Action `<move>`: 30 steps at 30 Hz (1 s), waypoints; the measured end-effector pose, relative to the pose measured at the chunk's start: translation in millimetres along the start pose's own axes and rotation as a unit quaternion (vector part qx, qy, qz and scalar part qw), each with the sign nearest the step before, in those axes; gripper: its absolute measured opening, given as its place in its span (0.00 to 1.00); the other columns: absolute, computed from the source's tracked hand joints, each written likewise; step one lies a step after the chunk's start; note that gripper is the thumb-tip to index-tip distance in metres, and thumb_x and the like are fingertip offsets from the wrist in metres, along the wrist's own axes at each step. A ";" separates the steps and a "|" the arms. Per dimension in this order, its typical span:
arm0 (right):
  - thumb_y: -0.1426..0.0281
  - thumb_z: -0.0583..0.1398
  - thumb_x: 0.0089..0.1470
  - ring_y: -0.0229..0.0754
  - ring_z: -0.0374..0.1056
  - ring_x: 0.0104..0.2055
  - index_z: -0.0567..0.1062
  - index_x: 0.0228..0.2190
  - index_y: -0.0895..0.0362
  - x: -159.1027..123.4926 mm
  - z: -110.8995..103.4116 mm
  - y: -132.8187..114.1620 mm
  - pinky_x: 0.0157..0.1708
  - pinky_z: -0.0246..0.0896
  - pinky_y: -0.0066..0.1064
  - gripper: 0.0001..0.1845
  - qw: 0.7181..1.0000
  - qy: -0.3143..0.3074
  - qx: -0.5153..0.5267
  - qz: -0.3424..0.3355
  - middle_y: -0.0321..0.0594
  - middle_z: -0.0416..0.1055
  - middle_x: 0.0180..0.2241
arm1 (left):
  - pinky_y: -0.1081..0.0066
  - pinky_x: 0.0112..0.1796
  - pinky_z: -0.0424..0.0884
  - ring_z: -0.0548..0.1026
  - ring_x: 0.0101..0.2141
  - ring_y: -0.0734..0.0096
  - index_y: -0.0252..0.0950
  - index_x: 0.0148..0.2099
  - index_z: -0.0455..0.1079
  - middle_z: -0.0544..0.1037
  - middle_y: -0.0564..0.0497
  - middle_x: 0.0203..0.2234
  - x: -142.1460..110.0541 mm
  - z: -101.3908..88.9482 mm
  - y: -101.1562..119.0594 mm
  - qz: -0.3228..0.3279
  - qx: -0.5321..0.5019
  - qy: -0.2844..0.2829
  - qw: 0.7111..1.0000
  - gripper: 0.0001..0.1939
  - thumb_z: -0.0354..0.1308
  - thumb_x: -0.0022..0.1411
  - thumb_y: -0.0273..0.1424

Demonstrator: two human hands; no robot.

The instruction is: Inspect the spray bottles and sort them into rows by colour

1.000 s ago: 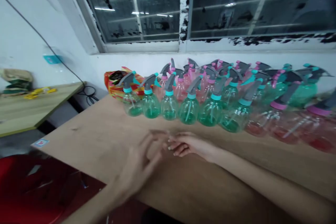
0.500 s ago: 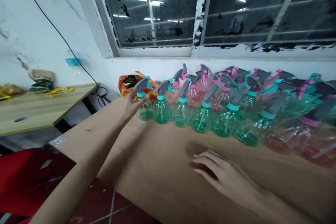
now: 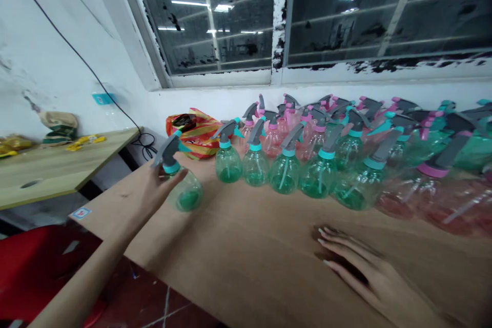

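Note:
My left hand [image 3: 159, 184] is closed around the neck of a green spray bottle [image 3: 185, 193] with a grey and turquoise trigger head, tilted, at the left of the table. Some fingers are hidden behind the bottle. My right hand [image 3: 355, 261] lies low over the table [image 3: 246, 246] at the right, fingers stretched out and apart, holding nothing. Nearest the held bottle stands another green spray bottle [image 3: 228, 164], first in a row of several. Pink spray bottles [image 3: 402, 189] continue the row to the right.
More pink and green bottles crowd behind the front row, below the window. A red and yellow plastic bag [image 3: 200, 136] sits at the back left corner. Beyond a gap on the left is a second table [image 3: 77, 164]; a red chair [image 3: 42, 266] stands below it.
My hands were close together, then my left hand reached the leftmost green bottle and has drawn it left and nearer, out of the row. My right hand moved right, its fingers spreading.

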State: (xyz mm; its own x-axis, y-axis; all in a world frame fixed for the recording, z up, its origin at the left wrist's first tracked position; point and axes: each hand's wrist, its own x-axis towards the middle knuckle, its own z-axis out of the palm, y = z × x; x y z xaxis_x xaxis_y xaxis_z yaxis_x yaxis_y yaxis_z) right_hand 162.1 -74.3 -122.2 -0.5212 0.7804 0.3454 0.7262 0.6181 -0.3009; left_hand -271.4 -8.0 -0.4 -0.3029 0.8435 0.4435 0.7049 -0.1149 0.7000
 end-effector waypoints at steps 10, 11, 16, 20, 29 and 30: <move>0.63 0.54 0.57 0.46 0.62 0.55 0.68 0.51 0.48 -21.5 -30.5 34.4 0.54 0.60 0.43 0.20 0.998 0.030 0.035 0.049 0.36 0.67 0.53 | 0.49 0.48 0.65 0.71 0.46 0.49 0.41 0.47 0.67 0.76 0.47 0.43 -96.7 71.6 94.8 0.162 0.117 -0.160 0.967 0.21 0.52 0.58 0.49; 0.63 0.54 0.58 0.46 0.62 0.56 0.68 0.51 0.48 -23.7 -33.3 38.5 0.55 0.59 0.43 0.20 0.998 0.030 0.035 0.051 0.36 0.67 0.53 | 0.50 0.46 0.67 0.73 0.43 0.50 0.40 0.46 0.67 0.76 0.46 0.41 -100.0 83.9 107.7 0.187 0.102 -0.163 0.963 0.22 0.52 0.57 0.50; 0.62 0.53 0.59 0.45 0.61 0.56 0.69 0.50 0.51 -34.5 -48.2 58.8 0.55 0.58 0.44 0.19 0.997 0.034 0.018 0.071 0.38 0.68 0.53 | 0.59 0.43 0.70 0.74 0.41 0.58 0.37 0.46 0.67 0.75 0.45 0.40 -104.3 140.7 160.9 0.256 0.020 -0.278 0.926 0.19 0.52 0.60 0.45; 0.61 0.53 0.58 0.45 0.61 0.56 0.69 0.49 0.50 -40.9 -57.3 67.0 0.54 0.60 0.43 0.18 0.996 0.038 0.021 0.081 0.39 0.68 0.52 | 0.56 0.46 0.67 0.71 0.46 0.56 0.37 0.47 0.67 0.74 0.45 0.43 -102.6 166.7 181.0 0.274 0.006 -0.309 0.911 0.19 0.52 0.61 0.45; 0.60 0.54 0.58 0.44 0.60 0.56 0.70 0.47 0.51 -25.4 -47.5 58.2 0.54 0.59 0.43 0.17 0.995 0.034 0.058 0.075 0.40 0.69 0.51 | 0.54 0.44 0.69 0.72 0.44 0.57 0.43 0.58 0.54 0.71 0.46 0.48 -87.9 175.7 196.4 0.193 -0.160 -0.376 0.892 0.31 0.60 0.55 0.41; 0.60 0.54 0.58 0.44 0.60 0.56 0.69 0.47 0.51 -22.1 -45.8 56.8 0.54 0.59 0.43 0.17 0.995 0.035 0.061 0.068 0.40 0.69 0.51 | 0.54 0.45 0.69 0.72 0.44 0.57 0.44 0.59 0.53 0.71 0.46 0.48 -86.8 176.1 199.2 0.194 -0.179 -0.378 0.888 0.33 0.61 0.54 0.40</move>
State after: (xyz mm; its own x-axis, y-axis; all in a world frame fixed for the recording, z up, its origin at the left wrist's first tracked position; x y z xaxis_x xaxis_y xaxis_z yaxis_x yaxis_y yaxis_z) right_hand 235.4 -60.7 -106.2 -0.3853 0.8522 0.3539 0.7260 0.5167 -0.4539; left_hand 8.2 -11.7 2.0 0.5293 0.8000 0.2827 0.3723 -0.5184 0.7699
